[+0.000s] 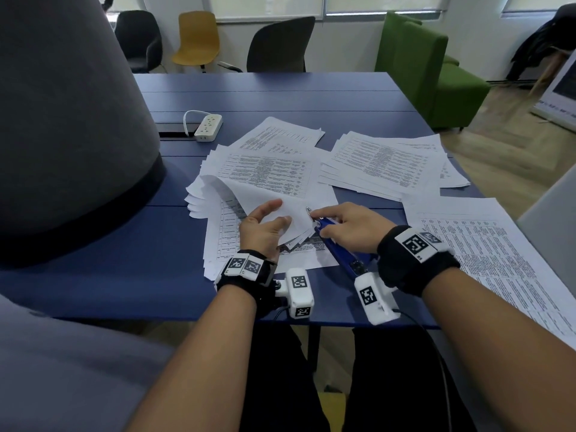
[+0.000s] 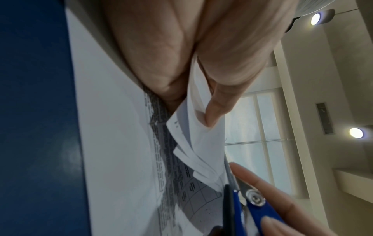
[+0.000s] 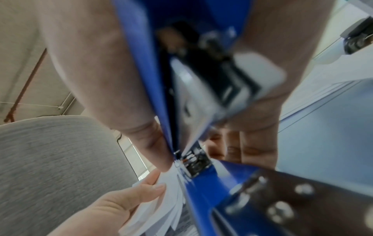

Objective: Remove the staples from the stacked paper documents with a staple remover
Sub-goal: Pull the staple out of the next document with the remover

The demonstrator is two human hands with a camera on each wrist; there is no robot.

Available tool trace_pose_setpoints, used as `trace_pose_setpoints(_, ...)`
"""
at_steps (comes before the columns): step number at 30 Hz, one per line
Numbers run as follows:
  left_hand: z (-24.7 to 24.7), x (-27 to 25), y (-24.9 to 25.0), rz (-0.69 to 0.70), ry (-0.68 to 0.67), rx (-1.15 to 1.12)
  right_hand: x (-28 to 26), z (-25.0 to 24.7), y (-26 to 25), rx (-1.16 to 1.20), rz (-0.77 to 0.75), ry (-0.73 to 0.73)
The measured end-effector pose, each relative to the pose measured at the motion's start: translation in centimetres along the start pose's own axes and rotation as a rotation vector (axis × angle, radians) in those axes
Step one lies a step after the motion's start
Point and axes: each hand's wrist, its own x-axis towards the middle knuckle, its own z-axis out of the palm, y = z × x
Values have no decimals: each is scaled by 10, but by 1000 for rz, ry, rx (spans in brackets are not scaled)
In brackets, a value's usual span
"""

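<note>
A stapled stack of printed papers (image 1: 268,185) lies mid-table, its near corner curled up. My left hand (image 1: 279,212) pinches that fanned corner (image 2: 193,132) between thumb and fingers. My right hand (image 1: 319,224) grips a blue staple remover (image 1: 341,252), whose metal tip (image 1: 308,210) touches the lifted corner just right of the left thumb. In the left wrist view the remover's blue handles and rivet (image 2: 255,199) sit beside the sheet edges. The right wrist view is blurred; the blue remover (image 3: 159,89) runs down between the fingers to the paper edges (image 3: 169,196). The staple itself is not clearly visible.
More paper piles lie at the back (image 1: 277,135), to the right (image 1: 383,160) and at the near right (image 1: 498,244) of the blue table (image 1: 311,95). A white power strip (image 1: 208,127) sits back left. A large grey rounded object (image 1: 62,120) fills the left side.
</note>
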Motion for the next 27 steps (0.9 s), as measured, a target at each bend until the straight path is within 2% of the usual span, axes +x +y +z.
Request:
trace_pose_setpoints(5, 1, -1, 0, 30, -17, 12, 3, -1, 4, 235, 50, -49)
trace_pose_setpoints(11, 1, 0, -1, 34, -29, 4, 3, -3, 2, 208, 52, -60)
trace_pose_setpoints(16, 0, 2, -2, 33, -19, 14, -6, -1, -4, -66, -19, 12)
trace_pose_setpoints(22, -2, 8, -7, 36, 7, 4, -6, 9, -4, -104, -85, 81)
trace_pose_setpoints(27, -2, 9, -8, 61, 16, 31, -3, 26, -4, -354, -88, 169)
